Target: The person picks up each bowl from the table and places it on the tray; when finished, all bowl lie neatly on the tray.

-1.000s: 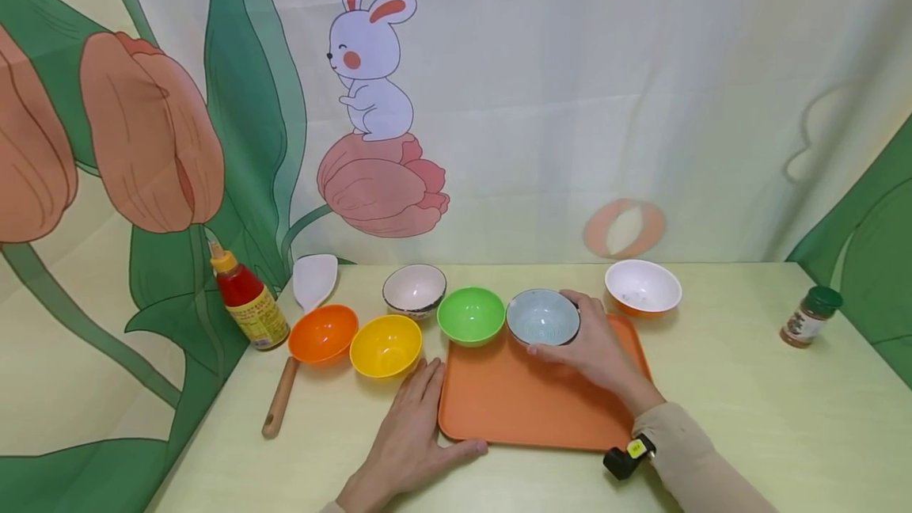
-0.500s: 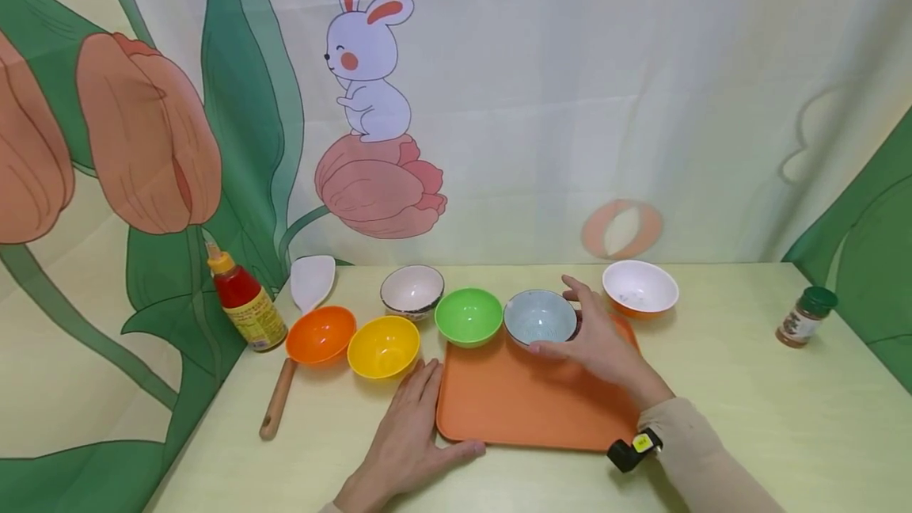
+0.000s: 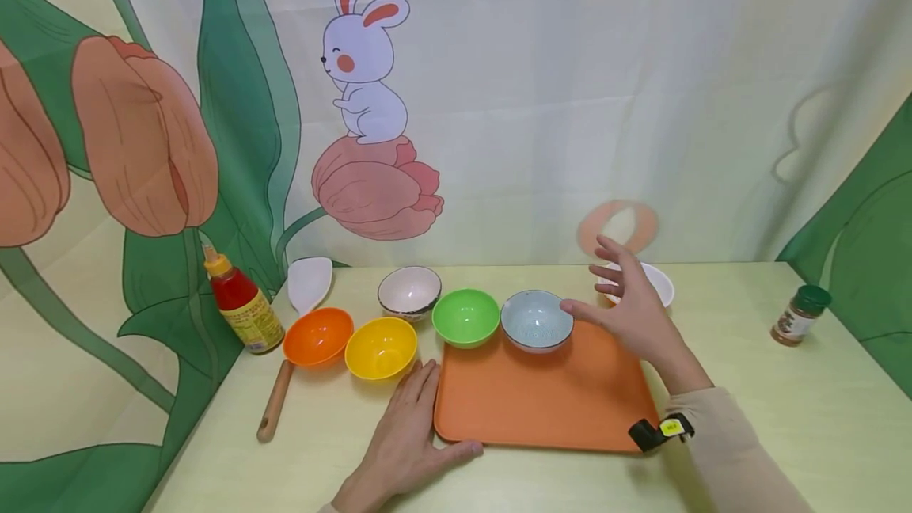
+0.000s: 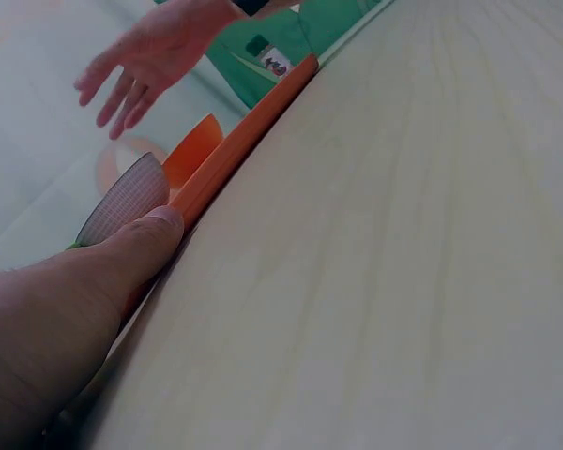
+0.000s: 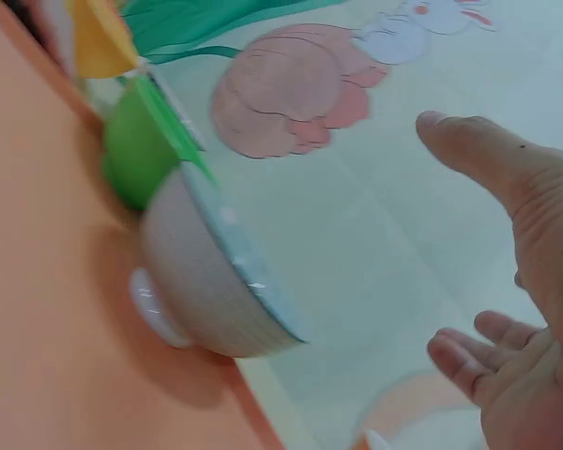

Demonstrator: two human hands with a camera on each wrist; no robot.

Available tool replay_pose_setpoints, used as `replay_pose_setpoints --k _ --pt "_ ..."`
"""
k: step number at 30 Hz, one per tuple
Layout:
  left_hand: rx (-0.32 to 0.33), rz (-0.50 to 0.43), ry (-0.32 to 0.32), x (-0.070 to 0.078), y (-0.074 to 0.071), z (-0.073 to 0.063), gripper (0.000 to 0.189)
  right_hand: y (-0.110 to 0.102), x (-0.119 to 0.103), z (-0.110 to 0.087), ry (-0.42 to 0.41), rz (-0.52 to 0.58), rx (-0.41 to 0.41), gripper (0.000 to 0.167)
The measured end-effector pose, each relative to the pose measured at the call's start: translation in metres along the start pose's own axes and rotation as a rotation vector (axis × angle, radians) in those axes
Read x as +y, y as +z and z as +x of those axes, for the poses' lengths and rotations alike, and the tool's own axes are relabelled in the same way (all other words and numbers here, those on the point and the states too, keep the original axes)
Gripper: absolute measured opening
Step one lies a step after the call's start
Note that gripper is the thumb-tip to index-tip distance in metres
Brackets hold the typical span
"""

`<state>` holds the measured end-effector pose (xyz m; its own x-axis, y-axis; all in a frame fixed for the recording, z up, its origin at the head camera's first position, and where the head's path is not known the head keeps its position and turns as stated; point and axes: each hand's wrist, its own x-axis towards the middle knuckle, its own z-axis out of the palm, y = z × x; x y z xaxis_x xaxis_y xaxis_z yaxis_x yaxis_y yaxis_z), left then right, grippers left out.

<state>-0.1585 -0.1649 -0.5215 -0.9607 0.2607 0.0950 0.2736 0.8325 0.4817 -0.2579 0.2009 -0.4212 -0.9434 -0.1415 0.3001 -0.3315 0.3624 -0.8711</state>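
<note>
Head view: right hand point(image 3: 630, 315), fingers spread, partly hides a white bowl point(image 3: 659, 283) right of centre, apart from the blue bowl point(image 3: 537, 321) mid-frame. Left hand point(image 3: 404, 438), cropped below the wrist, lies straight-fingered beside the tray point(image 3: 541, 410).

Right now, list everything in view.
Table: 1, pale yellow, foreground
Tray: 1, orange, on table
Blue bowl: 1, blue, on tray
Green bowl: 1, green, tray's rear left
Yellow bowl: 1, yellow, tray's left
Orange bowl: 1, orange, beside yellow bowl
Patterned bowl: 1, whitish, behind yellow bowl
White bowl: 1, orange outside, tray's rear right
Spatula: 1, white and brown, by orange bowl
Sauce bottle: 1, red, table's left
Spice jar: 1, brown, table's right
Backdrop: 1, multicoloured, behind table
Wrist device: 1, black, right cuff
Right sleeve: 1, beige, lower right
Left hand: 1, bare, tray's front left
Right hand: 1, bare, beside blue bowl
</note>
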Motion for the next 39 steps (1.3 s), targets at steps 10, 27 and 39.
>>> replay_pose_setpoints --k 10,27,39 --pt "-0.002 0.003 -0.011 0.0 0.001 0.0 0.136 -0.047 0.004 -0.001 -0.083 -0.019 0.187 0.113" --pt "-0.009 0.009 -0.013 -0.002 0.003 0.001 0.138 -0.082 0.045 -0.006 0.042 -0.057 0.294 0.122" --pt "0.009 -0.004 0.004 -0.001 0.001 0.0 0.135 -0.061 0.099 -0.002 0.172 -0.031 0.227 0.132"
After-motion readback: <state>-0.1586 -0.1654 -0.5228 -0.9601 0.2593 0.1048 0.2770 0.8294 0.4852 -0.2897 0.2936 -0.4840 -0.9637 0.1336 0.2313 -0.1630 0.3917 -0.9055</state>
